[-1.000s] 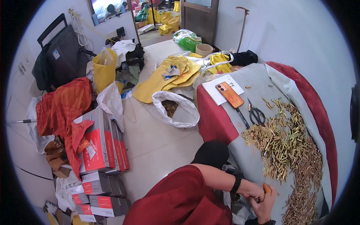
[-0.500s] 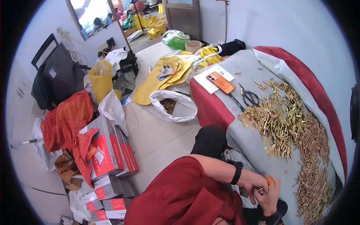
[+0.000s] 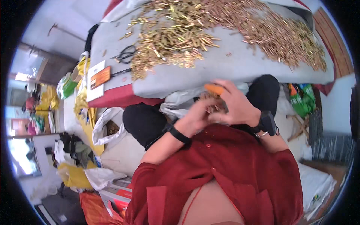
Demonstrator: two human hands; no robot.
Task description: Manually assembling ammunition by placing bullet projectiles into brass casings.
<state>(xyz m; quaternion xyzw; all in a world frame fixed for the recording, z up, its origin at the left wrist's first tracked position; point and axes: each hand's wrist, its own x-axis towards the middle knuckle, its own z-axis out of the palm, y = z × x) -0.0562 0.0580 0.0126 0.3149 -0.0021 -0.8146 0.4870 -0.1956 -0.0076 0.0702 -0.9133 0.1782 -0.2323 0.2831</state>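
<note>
My left hand (image 3: 198,117) and my right hand (image 3: 240,107) come together over my lap, close to the table's near edge. Both sets of fingers curl around a cluster of small brownish metal pieces (image 3: 215,108); blur hides their exact shape. An orange finger cover (image 3: 214,89) sits on a finger of my right hand. Beyond my hands, the grey-covered table (image 3: 210,71) bears a heap of small brass-coloured rods or tubes (image 3: 176,35). A long pile of coppery ones (image 3: 273,33) spreads to the right. Small brass rings (image 3: 183,59) lie at the heap's near left.
Black-handled scissors (image 3: 126,54), a dark stick-like tool (image 3: 120,72) and an orange phone (image 3: 100,77) on white paper lie at the table's left. A white sack (image 3: 99,131) stands open on the floor. Green bags (image 3: 304,99) are at the right.
My view has turned toward the right, so the table now lies across the top. Both hands remain together around the small metal pieces.
</note>
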